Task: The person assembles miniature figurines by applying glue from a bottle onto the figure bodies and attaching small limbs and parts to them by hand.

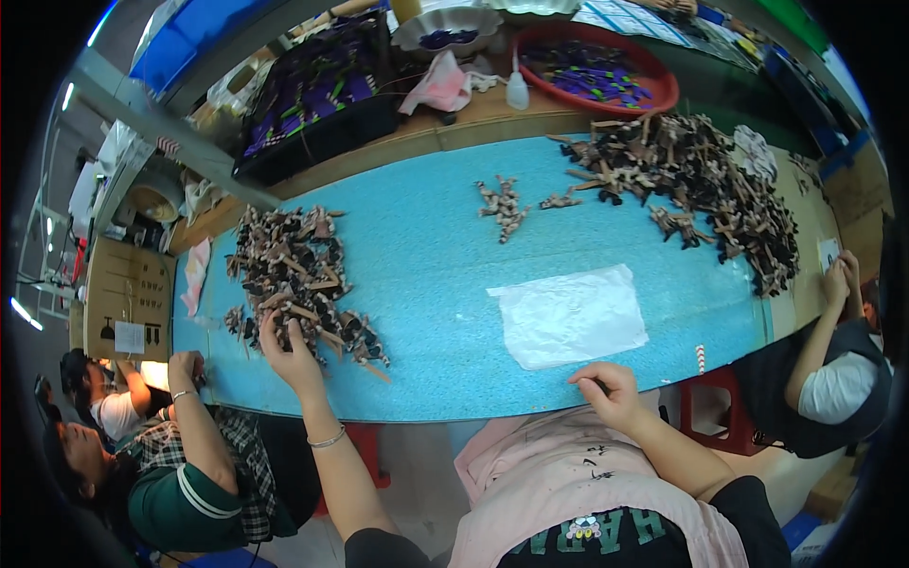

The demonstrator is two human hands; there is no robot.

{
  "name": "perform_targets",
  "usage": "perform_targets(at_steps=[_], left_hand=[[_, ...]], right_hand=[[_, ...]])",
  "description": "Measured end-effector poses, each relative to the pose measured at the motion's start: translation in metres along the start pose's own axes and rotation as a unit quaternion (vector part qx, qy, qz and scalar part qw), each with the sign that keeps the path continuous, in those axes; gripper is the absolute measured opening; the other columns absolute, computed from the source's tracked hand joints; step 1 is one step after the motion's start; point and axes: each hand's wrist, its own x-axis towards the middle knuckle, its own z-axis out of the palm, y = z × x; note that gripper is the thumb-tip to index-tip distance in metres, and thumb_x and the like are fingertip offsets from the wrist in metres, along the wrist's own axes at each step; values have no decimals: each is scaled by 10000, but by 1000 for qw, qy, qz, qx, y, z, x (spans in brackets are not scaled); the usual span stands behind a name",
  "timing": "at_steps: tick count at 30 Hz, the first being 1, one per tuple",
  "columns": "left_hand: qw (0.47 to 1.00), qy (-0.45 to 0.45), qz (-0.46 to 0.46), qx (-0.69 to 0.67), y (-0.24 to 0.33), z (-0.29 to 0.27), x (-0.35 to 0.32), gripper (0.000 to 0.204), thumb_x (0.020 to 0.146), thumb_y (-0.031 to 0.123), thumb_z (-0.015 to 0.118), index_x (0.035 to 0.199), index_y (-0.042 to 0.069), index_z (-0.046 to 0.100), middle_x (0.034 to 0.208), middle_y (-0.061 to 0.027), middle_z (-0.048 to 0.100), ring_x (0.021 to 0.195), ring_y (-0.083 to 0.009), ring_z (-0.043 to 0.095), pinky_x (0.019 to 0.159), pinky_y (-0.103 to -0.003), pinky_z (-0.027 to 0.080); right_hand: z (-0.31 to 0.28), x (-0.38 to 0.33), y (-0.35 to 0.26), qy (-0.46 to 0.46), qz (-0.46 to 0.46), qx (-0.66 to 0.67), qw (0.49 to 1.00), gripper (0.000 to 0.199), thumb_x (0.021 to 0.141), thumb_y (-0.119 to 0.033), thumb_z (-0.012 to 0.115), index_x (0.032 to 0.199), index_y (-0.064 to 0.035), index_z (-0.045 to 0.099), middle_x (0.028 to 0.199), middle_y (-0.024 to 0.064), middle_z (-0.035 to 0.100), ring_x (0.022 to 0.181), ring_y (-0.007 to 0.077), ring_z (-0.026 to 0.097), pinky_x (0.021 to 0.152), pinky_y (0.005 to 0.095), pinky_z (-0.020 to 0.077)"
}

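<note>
My left hand (292, 358) reaches onto the left pile of small brown, black and whitish figure-like pieces (289, 256). Its thumb and forefinger are apart, touching the pile's near side; no piece shows clearly between them. My right hand (614, 396) hovers by the table's near edge, fingers curled and pinched together. Whatever they might hold is too small to make out. Just beyond it lies a crumpled white sheet (573, 317) on the blue table (417, 275). A few loose pieces (505, 206) lie farther back, near the middle.
A large pile of similar pieces (701, 180) covers the far right. Behind the table stand a black crate (312, 142) and a red basin (658, 90) with purple pieces. Co-workers sit at left (189, 473) and right (833, 379). A cardboard box (128, 298) stands at left.
</note>
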Motion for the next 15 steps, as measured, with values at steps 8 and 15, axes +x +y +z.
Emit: perform_targets(at_steps=[8, 15], left_hand=[[995, 45, 72, 57, 38, 1, -20, 405, 872, 131, 563, 1231, -27, 464, 1277, -174, 441, 1225, -320, 397, 1034, -406, 298], [943, -176, 277, 62, 126, 89, -56, 384, 824, 131, 584, 1185, 27, 507, 1247, -195, 467, 1196, -362, 417, 1026, -449, 303]], right_hand=[[-5, -6, 8, -23, -41, 25, 999, 100, 825, -38, 575, 868, -11, 661, 811, 108, 660, 711, 204, 625, 634, 291, 473], [-11, -9, 11, -32, -57, 33, 997, 101, 822, -36, 587, 886, -18, 662, 807, 109, 658, 700, 216, 621, 627, 298, 471]])
